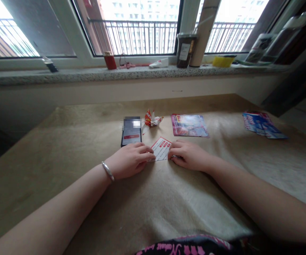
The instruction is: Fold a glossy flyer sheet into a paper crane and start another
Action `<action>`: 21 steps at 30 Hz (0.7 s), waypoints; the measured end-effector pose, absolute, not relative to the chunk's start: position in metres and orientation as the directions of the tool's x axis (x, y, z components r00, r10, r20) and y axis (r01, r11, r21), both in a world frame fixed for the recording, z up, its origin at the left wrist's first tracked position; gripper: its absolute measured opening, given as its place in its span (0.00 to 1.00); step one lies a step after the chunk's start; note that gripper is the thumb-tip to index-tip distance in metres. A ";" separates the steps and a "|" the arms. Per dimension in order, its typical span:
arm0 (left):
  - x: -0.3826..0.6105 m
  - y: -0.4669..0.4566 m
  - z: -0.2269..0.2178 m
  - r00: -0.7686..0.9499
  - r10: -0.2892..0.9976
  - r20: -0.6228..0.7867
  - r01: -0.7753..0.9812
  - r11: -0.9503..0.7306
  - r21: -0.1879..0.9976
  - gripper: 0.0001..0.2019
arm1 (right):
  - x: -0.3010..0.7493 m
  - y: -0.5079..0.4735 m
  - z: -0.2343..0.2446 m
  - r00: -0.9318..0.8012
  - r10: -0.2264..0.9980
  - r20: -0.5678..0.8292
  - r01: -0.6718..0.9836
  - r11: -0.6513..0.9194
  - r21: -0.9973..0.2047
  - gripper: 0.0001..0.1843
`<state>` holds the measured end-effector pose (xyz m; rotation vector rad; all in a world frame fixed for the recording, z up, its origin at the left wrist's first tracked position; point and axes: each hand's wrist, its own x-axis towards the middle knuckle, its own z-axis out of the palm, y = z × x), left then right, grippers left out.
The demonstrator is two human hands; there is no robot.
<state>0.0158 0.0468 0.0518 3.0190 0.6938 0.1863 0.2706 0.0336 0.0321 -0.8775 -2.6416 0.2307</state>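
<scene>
From my head camera, the paper (161, 149) lies on the table (89, 127) between my hands. My left hand (134, 158) has its fingers on the paper's left corner; my right hand (188, 155) has its fingers curled over the right one. The hands are apart, and I cannot tell whether either pinches. Beyond the paper stands a crane (153, 119), with a phone (132, 132) farther left and cards (190, 125) to the right.

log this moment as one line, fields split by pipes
left hand: at printed paper, left side | right hand: same paper, right side | phone: beyond left hand
</scene>
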 end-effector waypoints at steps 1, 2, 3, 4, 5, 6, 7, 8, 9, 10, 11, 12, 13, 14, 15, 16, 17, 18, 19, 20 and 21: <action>0.016 0.047 0.052 0.894 0.436 0.107 0.432 -0.900 0.059 0.15 | 0.271 0.033 0.033 -0.754 0.599 0.269 0.548 0.800 -0.246 0.10; 0.015 0.047 0.051 0.894 0.435 0.107 0.431 -0.901 0.055 0.15 | 0.273 0.033 0.035 -0.759 0.596 0.261 0.550 0.802 -0.233 0.11; 0.015 0.046 0.051 0.894 0.435 0.108 0.431 -0.901 0.052 0.15 | 0.274 0.033 0.036 -0.768 0.592 0.245 0.551 0.805 -0.218 0.11; 0.014 0.046 0.051 0.893 0.437 0.108 0.434 -0.900 0.052 0.15 | 0.276 0.032 0.038 -0.767 0.598 0.232 0.560 0.801 -0.211 0.11; 0.014 0.046 0.051 0.892 0.438 0.109 0.435 -0.899 0.051 0.15 | 0.277 0.032 0.040 -0.769 0.602 0.215 0.568 0.798 -0.203 0.12; 0.014 0.046 0.051 0.891 0.439 0.110 0.437 -0.898 0.048 0.15 | 0.279 0.031 0.041 -0.768 0.607 0.204 0.576 0.794 -0.195 0.12; 0.014 0.045 0.052 0.891 0.441 0.112 0.439 -0.898 0.043 0.15 | 0.280 0.030 0.043 -0.765 0.614 0.194 0.585 0.789 -0.189 0.12; 0.014 0.044 0.052 0.890 0.442 0.111 0.441 -0.897 0.035 0.15 | 0.280 0.030 0.044 -0.764 0.619 0.184 0.592 0.785 -0.183 0.12; 0.015 0.044 0.052 0.891 0.441 0.111 0.441 -0.897 0.025 0.14 | 0.281 0.029 0.045 -0.762 0.623 0.177 0.598 0.781 -0.179 0.12; 0.015 0.043 0.052 0.891 0.441 0.112 0.442 -0.897 0.017 0.14 | 0.281 0.029 0.046 -0.760 0.628 0.170 0.603 0.778 -0.177 0.12; 0.015 0.043 0.053 0.891 0.440 0.113 0.442 -0.897 0.010 0.14 | 0.281 0.028 0.047 -0.758 0.631 0.163 0.607 0.775 -0.178 0.12; 0.015 0.043 0.053 0.891 0.441 0.111 0.443 -0.897 0.005 0.15 | 0.281 0.028 0.047 -0.757 0.635 0.156 0.610 0.772 -0.178 0.12; 0.016 0.042 0.053 0.891 0.441 0.110 0.444 -0.896 0.003 0.15 | 0.282 0.028 0.048 -0.755 0.639 0.149 0.615 0.768 -0.178 0.12; 0.015 0.042 0.052 0.890 0.441 0.113 0.443 -0.896 0.005 0.15 | 0.282 0.028 0.048 -0.752 0.644 0.140 0.621 0.763 -0.178 0.12; 0.015 0.042 0.052 0.890 0.441 0.117 0.443 -0.896 0.007 0.15 | 0.283 0.028 0.049 -0.748 0.651 0.129 0.628 0.758 -0.177 0.12; 0.015 0.042 0.052 0.889 0.441 0.122 0.444 -0.896 0.009 0.15 | 0.284 0.028 0.049 -0.744 0.657 0.118 0.636 0.752 -0.176 0.12; 0.015 0.041 0.051 0.889 0.441 0.125 0.444 -0.896 0.010 0.15 | 0.284 0.028 0.050 -0.740 0.664 0.108 0.644 0.745 -0.175 0.12; 0.015 0.041 0.051 0.887 0.443 0.128 0.446 -0.895 0.009 0.15 | 0.285 0.029 0.051 -0.735 0.671 0.098 0.651 0.739 -0.174 0.12; 0.014 0.041 0.050 0.886 0.446 0.128 0.449 -0.893 0.006 0.14 | 0.286 0.029 0.052 -0.730 0.677 0.090 0.658 0.732 -0.174 0.12; 0.014 0.040 0.050 0.884 0.451 0.126 0.455 -0.891 0.000 0.14 | 0.287 0.029 0.053 -0.727 0.682 0.083 0.663 0.728 -0.173 0.12; 0.014 0.040 0.050 0.882 0.454 0.123 0.458 -0.889 -0.007 0.14 | 0.288 0.029 0.054 -0.726 0.683 0.078 0.665 0.727 -0.170 0.13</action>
